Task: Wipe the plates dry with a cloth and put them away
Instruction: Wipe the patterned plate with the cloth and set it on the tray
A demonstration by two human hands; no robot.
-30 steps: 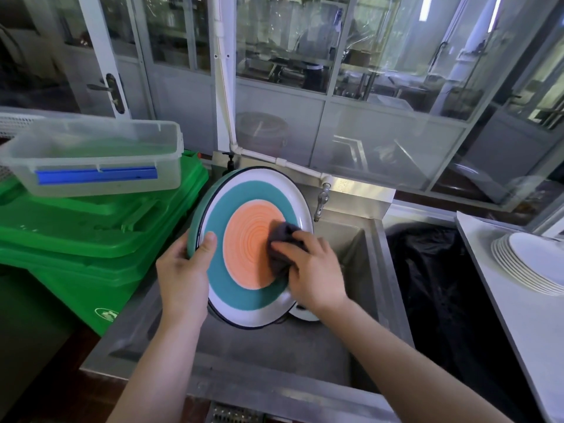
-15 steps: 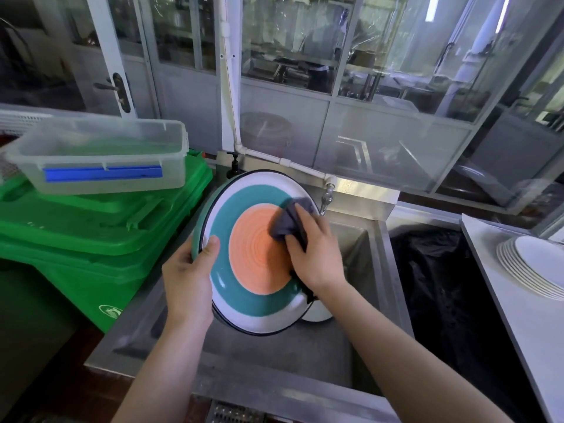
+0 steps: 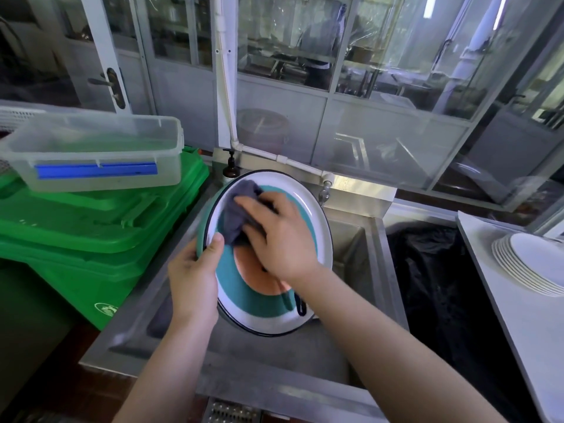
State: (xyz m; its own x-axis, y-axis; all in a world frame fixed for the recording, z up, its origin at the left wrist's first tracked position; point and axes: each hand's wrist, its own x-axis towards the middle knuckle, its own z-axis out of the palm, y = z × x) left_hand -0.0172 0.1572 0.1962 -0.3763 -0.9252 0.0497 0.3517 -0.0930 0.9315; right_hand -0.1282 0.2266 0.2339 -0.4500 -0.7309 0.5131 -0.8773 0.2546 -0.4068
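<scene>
A round plate [image 3: 259, 303] with a white rim, teal ring and orange centre stands tilted over the steel sink [image 3: 308, 355]. My left hand [image 3: 195, 276] grips its left edge, thumb on the face. My right hand [image 3: 280, 236] presses a grey cloth [image 3: 238, 209] against the plate's upper left part, fingers curled over the cloth. A stack of white plates [image 3: 531, 264] lies on the white counter [image 3: 518, 325] at the right.
Green bins [image 3: 91, 233] stand left of the sink with a clear plastic box [image 3: 91, 148] on top. A tap [image 3: 325, 190] and a soap bottle [image 3: 230, 167] are behind the sink. A black-lined bin [image 3: 433, 288] sits between sink and counter. Glass partitions fill the back.
My right hand has swept the cloth from the plate's right side up and across to its upper left. My left hand keeps its hold on the left edge.
</scene>
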